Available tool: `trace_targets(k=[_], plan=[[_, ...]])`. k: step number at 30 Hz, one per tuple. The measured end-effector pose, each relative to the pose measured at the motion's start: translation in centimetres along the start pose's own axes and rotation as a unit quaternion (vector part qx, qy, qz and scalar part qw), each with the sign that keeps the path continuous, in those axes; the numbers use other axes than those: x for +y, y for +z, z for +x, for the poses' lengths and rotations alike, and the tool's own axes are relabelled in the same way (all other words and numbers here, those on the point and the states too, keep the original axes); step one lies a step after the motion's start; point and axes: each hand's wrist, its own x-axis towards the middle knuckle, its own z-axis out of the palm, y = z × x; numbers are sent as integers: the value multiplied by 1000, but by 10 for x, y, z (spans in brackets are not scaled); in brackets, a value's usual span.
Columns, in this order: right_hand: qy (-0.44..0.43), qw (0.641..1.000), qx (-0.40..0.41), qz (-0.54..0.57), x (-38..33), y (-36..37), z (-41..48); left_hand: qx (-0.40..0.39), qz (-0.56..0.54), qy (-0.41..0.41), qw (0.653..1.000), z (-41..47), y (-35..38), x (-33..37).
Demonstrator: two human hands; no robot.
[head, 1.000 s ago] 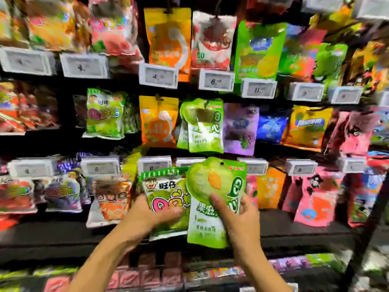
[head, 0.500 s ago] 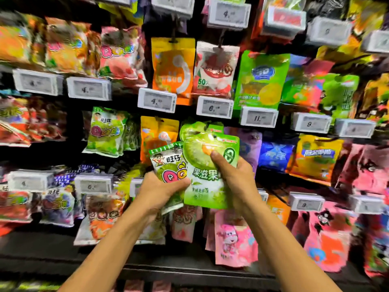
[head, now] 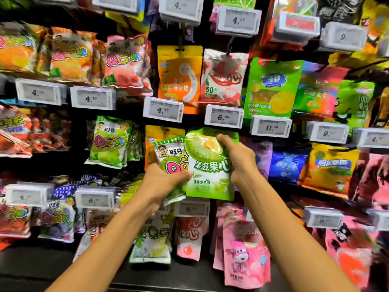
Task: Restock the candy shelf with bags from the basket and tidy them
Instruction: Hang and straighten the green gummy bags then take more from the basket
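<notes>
My right hand (head: 239,160) grips a large light-green candy bag (head: 207,175) by its right edge, thumb across the top front. The bag is held up against the middle row of the candy shelf, its top just under the 6.09 price tag (head: 224,116). My left hand (head: 163,182) holds a smaller green QQ gummy bag (head: 170,158) from below, right beside the large bag and partly behind it. An orange bag (head: 155,133) hangs on the shelf behind both. The basket is out of view.
Rows of hanging candy bags fill the shelf on pegs, each row fronted by white price tags (head: 163,109). Matching green QQ bags (head: 109,142) hang to the left. Purple (head: 263,157) and blue bags (head: 286,165) hang to the right. Pink bags (head: 245,251) hang below.
Both hands have risen with their bags from the lower row to the middle row. The large green bag's top now reaches under the 6.09 tag.
</notes>
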Motion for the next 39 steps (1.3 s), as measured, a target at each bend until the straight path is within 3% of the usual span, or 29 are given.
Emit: trace_targets(k=[6, 17, 39], plan=[[-10, 999, 53, 0, 5, -2, 6, -21, -4, -17, 1000, 11, 2, -6], [-14, 998, 65, 0, 2, 5, 17, -42, -3, -21, 999, 23, 1, -3], [-13, 999, 31, -22, 2, 0, 18, -38, 39, -62, 997, 27, 1, -8]])
